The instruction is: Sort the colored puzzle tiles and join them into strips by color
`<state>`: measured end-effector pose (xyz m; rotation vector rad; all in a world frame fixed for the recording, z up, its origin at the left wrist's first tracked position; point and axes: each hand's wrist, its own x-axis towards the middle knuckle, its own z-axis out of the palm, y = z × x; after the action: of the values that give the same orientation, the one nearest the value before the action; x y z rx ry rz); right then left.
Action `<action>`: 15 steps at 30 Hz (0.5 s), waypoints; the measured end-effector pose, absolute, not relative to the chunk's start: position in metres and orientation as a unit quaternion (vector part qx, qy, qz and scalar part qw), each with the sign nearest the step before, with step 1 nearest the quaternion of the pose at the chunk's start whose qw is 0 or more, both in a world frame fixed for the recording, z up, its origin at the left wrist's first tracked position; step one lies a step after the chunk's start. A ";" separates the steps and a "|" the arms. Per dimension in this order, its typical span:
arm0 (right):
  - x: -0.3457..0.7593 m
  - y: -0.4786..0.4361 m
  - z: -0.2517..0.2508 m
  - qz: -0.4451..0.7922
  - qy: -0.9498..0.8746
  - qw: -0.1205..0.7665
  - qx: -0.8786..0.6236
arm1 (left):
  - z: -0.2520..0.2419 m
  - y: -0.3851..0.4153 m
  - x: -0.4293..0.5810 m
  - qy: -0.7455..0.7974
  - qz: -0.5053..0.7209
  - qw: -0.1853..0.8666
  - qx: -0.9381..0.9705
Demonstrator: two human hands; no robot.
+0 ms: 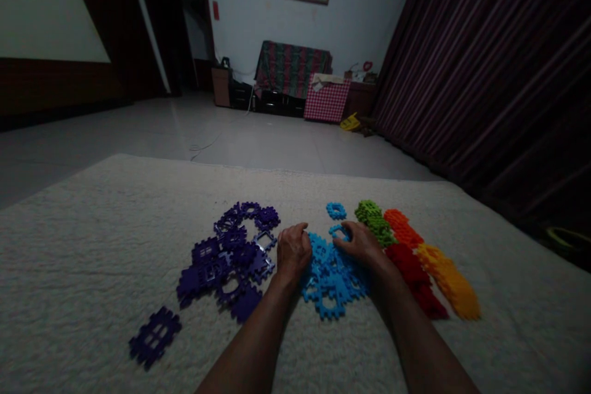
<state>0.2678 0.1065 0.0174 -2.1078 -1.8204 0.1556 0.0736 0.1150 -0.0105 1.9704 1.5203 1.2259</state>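
A heap of light-blue interlocking plastic tiles (pixel 335 280) with toothed edges lies on the bed cover between my forearms. My left hand (pixel 294 249) is curled against the heap's left side; whatever its fingers hold is hidden. With thumb and fingers, my right hand (pixel 365 246) grips a blue toothed frame tile (pixel 337 232) at the heap's far right edge. Another blue tile (pixel 336 210) with an opening in its middle lies flat just beyond it. Purple tiles (pixel 231 252) are spread in a loose pile to the left of my left hand.
One purple window tile (pixel 156 337) lies apart at the near left. Right of my right hand are rows of green (pixel 376 221), orange (pixel 402 228), red (pixel 415 280) and yellow tiles (pixel 449 280). The pale quilted cover (pixel 138 215) ends before a tiled floor (pixel 277 144).
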 end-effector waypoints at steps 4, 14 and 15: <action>0.263 0.107 0.018 0.042 -0.636 0.166 -0.753 | -0.009 0.115 0.073 0.540 0.427 0.185 0.701; 0.255 0.108 0.027 0.036 -0.608 0.195 -0.769 | -0.005 0.112 0.072 0.538 0.424 0.184 0.704; 0.255 0.109 0.030 0.031 -0.602 0.210 -0.769 | -0.005 0.112 0.072 0.537 0.425 0.184 0.705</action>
<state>0.2546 0.1093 0.0297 -2.1387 -1.6745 0.0856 0.0718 0.1118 -0.0046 1.9877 1.5140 1.1975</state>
